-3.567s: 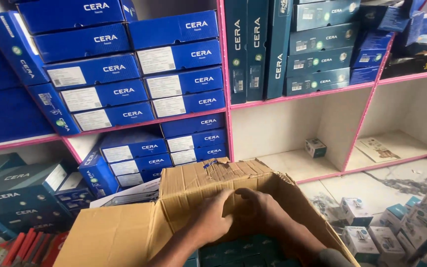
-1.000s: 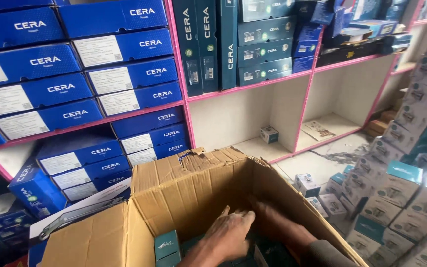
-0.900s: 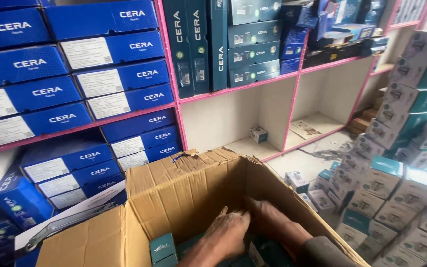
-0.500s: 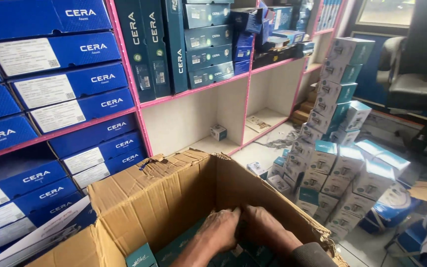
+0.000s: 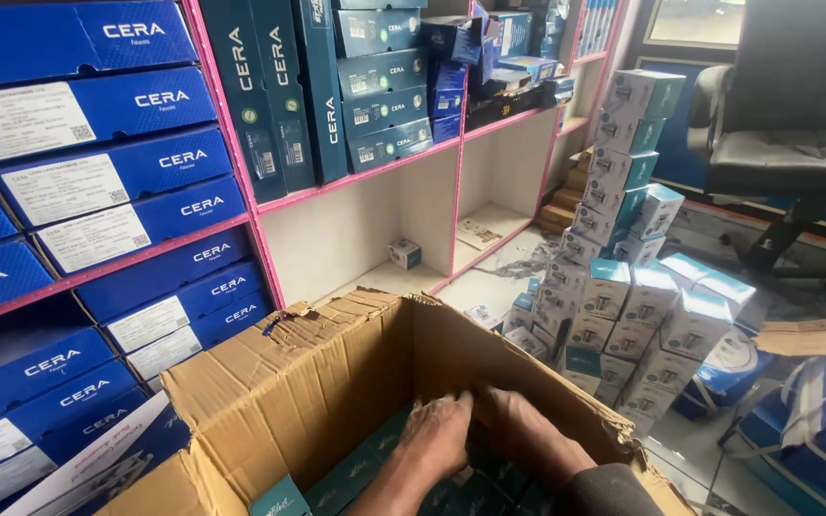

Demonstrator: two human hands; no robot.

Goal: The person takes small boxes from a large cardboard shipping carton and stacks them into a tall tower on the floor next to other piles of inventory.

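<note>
The large open corrugated cardboard carton [image 5: 336, 382] is plain tan-brown, its torn rim paler. Small teal packets [image 5: 356, 473] inside it carry faint light script. Long cardboard boxes [image 5: 117, 182] on the shelves are deep blue with white lettering and white labels. The shelf edges [image 5: 356, 182] are bright pink, the shelf boards cream. The stacked small boxes [image 5: 623, 287] are white with teal tops. The padded office chair [image 5: 795, 105] is black.

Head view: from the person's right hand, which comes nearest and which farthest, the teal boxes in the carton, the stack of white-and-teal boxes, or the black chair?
From the right hand:
1. Teal boxes, inside the carton, under the hand.
2. Stack of white-and-teal boxes, on the floor to the right.
3. Black chair, far upper right.
</note>
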